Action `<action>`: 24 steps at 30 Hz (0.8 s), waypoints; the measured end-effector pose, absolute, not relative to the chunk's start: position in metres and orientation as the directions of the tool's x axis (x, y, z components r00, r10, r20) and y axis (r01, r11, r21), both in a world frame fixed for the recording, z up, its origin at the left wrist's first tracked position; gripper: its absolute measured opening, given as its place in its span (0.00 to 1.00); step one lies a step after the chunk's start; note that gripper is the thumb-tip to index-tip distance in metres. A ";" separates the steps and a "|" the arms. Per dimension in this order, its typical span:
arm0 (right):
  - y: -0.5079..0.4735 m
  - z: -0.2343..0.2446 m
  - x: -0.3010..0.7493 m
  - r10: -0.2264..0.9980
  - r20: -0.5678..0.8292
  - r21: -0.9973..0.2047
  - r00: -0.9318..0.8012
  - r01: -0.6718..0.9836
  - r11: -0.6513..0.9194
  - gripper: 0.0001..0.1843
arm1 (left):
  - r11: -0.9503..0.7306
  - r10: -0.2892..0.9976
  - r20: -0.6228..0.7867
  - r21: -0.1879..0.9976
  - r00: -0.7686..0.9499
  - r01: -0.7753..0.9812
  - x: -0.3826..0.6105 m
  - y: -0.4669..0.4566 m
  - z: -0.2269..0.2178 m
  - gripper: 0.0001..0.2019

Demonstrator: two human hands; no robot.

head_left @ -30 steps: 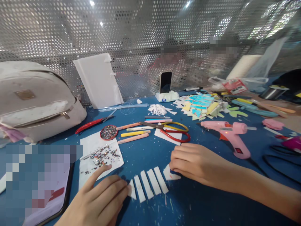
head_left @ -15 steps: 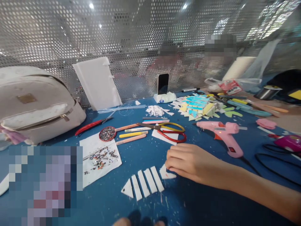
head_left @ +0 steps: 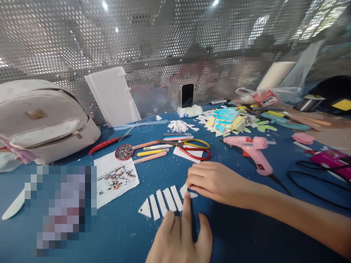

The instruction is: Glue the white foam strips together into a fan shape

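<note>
White pieces lie in a fish-like row: a triangular head piece (head_left: 145,209) with a dark dot, several slanted strips (head_left: 162,203), and a tail piece (head_left: 184,190) at the right end. My right hand (head_left: 210,181) comes in from the right, fingers curled together with their tips on the tail piece, partly covering it. From the bottom edge my left hand (head_left: 181,233) reaches up, index finger stretched to the tail piece's lower edge. Its thumb stands apart, and the other fingers are bent, near the strips' lower ends.
Scissors (head_left: 199,158), markers (head_left: 153,152) and a red dish of glitter (head_left: 124,152) lie beyond the row. Glitter-strewn paper (head_left: 104,195) is at left. A pink glue gun (head_left: 256,153) trails its cable at right. Behind are coloured scraps (head_left: 227,120), a phone (head_left: 187,95) and a backpack (head_left: 46,120).
My left hand has come up from the bottom edge and now touches the tail piece with its index finger. My right hand stays at the tail piece. The view has shifted slightly.
</note>
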State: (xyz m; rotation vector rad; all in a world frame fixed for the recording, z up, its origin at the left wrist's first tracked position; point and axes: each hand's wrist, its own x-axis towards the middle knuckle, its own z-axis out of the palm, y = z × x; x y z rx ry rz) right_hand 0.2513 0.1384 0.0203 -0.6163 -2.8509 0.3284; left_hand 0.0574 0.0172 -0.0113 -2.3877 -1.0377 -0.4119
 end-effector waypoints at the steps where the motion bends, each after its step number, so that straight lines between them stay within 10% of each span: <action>1: 0.138 0.020 0.251 0.428 0.147 -0.260 -0.892 0.383 0.887 0.13 | -0.584 0.596 0.464 -0.311 0.656 0.750 0.058 0.018 -0.013 0.24; 24: 0.108 0.041 0.273 0.471 0.277 -0.100 -0.837 0.462 0.881 0.12 | -0.572 0.668 0.371 -0.299 0.645 0.764 0.067 0.020 -0.006 0.42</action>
